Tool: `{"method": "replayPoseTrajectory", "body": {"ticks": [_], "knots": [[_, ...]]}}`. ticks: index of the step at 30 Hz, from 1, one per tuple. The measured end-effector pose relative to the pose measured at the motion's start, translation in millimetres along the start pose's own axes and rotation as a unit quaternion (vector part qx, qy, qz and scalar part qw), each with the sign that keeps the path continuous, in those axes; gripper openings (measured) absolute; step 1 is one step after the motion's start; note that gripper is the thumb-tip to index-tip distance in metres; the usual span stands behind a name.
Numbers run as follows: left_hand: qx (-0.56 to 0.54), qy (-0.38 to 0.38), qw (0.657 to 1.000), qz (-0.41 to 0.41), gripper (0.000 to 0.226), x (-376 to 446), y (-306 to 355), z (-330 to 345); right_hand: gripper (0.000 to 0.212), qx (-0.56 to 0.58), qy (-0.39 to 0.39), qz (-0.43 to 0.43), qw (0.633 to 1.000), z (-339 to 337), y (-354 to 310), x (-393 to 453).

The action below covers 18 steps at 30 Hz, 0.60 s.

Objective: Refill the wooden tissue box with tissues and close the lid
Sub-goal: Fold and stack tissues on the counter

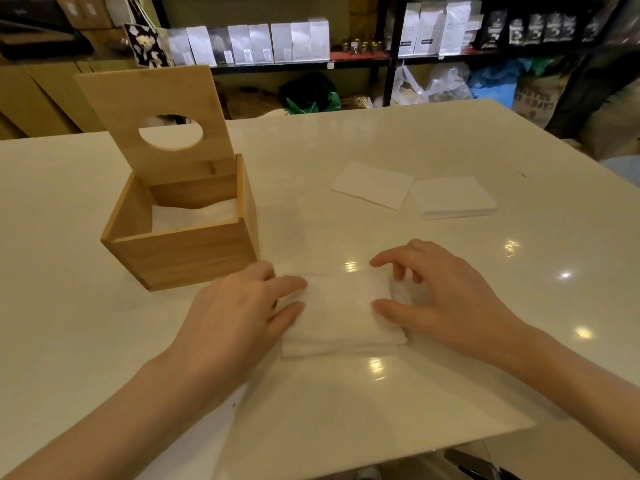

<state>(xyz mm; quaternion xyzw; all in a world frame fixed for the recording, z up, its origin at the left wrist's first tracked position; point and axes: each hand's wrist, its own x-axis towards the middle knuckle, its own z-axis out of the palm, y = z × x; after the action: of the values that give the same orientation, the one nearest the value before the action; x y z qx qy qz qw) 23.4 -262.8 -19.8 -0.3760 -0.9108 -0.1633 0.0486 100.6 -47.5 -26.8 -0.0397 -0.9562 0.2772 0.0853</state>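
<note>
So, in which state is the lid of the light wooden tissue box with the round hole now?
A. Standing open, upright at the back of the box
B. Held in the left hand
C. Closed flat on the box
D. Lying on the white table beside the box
A: the wooden lid with the round hole stands upright at the back edge of the light wooden tissue box, and white tissues show inside.

From here I can only half-read dark block letters, something like "CAFES", on the burlap sack [535, 98] on the floor beyond the table's far right corner, while the shelf bags' [419, 29] labels stay too blurred.
</note>
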Motion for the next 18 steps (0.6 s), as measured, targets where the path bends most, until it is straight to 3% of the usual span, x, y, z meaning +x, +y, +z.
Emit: {"method": "replayPoseTrajectory", "body": {"ticks": [2, 7, 9, 12, 14, 18], "knots": [[0.016, 0.008, 0.998, 0.058, 0.036, -1, 1, 0, 0.036, -0.025, 0.002, -0.085, 0.996, -1, 4, -2], [0.039, -0.104, 0.984, 0.139, 0.043, 4, -7, 7, 0.033, -0.113, -0.069, -0.195, 0.972, 2, 17, -6], [0.006, -0.119, 0.986, 0.12, 0.048, 9, -7, 2, 0.039, -0.059, -0.09, -0.175, 0.979, -3, 20, -3], [-0.061, -0.081, 0.99, 0.095, 0.055, 28, 0, -12, 0.044, 0.022, -0.081, -0.146, 0.986, -24, 24, 11], [-0.067, -0.033, 0.991, 0.107, 0.045, 50, 11, -17, 0.042, 0.017, -0.042, -0.134, 0.99, -40, 30, 29], [-0.064, 0.015, 0.997, 0.043, 0.033, 117, 28, 9, 0.03, -0.023, 0.025, -0.095, 0.995, -57, 50, 76]]}}
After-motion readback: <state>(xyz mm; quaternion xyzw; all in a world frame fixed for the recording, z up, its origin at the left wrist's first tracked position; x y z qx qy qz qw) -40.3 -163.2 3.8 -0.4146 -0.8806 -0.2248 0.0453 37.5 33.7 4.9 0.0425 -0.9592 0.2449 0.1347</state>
